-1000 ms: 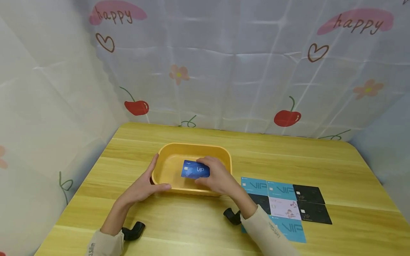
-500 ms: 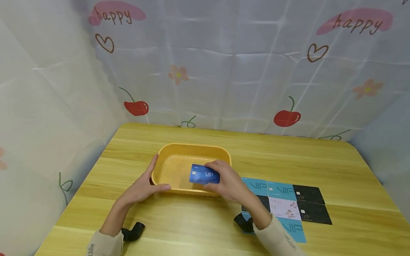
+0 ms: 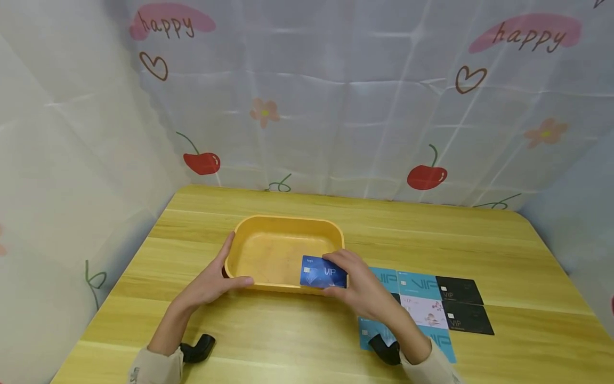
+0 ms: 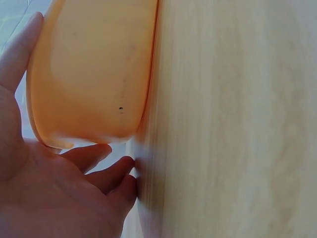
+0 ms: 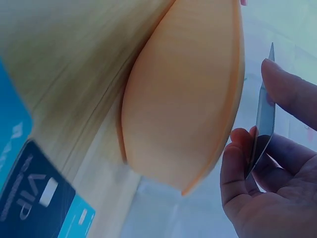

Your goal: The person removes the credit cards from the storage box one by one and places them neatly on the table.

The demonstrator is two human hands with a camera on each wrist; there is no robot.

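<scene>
A blue VIP card (image 3: 317, 272) with a chip on it is pinched along its top and bottom edges by my right hand (image 3: 366, 285). It overlaps the near right corner of a yellow plastic tub (image 3: 268, 250), whose floor shows no cards. In the right wrist view the card (image 5: 266, 116) stands edge-on between thumb and fingers, above the tub's rim. My left hand (image 3: 206, 285) holds the tub's left end, thumb at the near rim and index finger along the left side. The left wrist view shows its other fingers (image 4: 111, 176) bent below the tub's end.
Right of the tub, several cards lie in a block of rows: teal cards (image 3: 418, 285), black cards (image 3: 465, 317) and a pale flowered card (image 3: 429, 312). My right forearm crosses over some of them. A printed white curtain (image 3: 312, 133) hangs behind the wooden table (image 3: 288, 341).
My right hand has drawn the blue card to the right and nearer, from over the tub's middle to its near right corner. The left hand keeps its hold on the tub.
</scene>
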